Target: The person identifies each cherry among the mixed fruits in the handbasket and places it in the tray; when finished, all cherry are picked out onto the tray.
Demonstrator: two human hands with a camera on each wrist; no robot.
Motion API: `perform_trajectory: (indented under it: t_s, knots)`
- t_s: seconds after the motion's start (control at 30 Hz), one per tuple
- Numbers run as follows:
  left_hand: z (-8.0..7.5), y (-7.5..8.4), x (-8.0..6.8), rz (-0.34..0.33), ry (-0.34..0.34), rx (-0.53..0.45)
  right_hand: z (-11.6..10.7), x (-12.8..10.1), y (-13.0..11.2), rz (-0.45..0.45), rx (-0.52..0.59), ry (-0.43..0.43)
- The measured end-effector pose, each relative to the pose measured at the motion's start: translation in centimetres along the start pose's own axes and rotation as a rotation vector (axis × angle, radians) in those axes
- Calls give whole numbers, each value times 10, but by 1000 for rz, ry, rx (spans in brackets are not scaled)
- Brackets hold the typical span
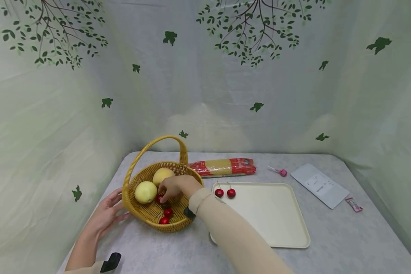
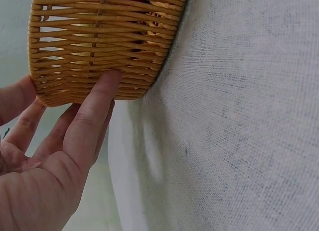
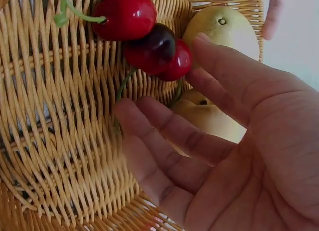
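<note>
Right hand [image 3: 234, 156] open, fingertip touching cherries [image 3: 159, 52].

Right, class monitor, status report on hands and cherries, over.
Left hand open, steadying basket. Right hand open, reaching cherries inside. Two yellow fruits crowd them.

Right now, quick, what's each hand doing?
Left hand: open, fingers resting against the basket wall.
Right hand: open, inside the basket, reaching the cherries.

The right hand [image 1: 172, 187] hid part of a cherry [image 1: 159, 198] in the basket [image 1: 137, 179]. Words on the white packet [image 1: 319, 185] were too small to read.
</note>
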State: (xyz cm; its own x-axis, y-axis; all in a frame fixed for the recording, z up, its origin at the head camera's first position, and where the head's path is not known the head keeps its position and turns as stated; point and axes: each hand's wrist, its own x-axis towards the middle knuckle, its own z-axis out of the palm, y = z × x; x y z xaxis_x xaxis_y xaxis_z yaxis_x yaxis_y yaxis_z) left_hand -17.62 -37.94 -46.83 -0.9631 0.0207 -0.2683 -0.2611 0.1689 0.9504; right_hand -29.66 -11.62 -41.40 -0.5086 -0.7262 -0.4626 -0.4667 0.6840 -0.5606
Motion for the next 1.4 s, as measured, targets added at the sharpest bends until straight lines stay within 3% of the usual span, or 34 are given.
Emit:
perform_trajectory:
  t_s: [0.07,0.37,0.53,0.8,1.13,1.4]
  knots:
    - [0,-1,0,1,2,-5,1,1,-2,23,35,-26]
    - [0,0,-1,28,-5,-25,-4,-4,-11,127,-18,-28]
    - [0,1,-1,19,-8,-26,-5,-4,-9,113,27,-42]
    - [-1,1,0,20,-8,-23,-5,-3,-9,106,9,-45]
    - [-1,1,0,25,-15,-31,-7,-5,-3,67,122,-70]
    - [0,2,-2,21,-18,-38,-2,-5,-1,73,81,-25]
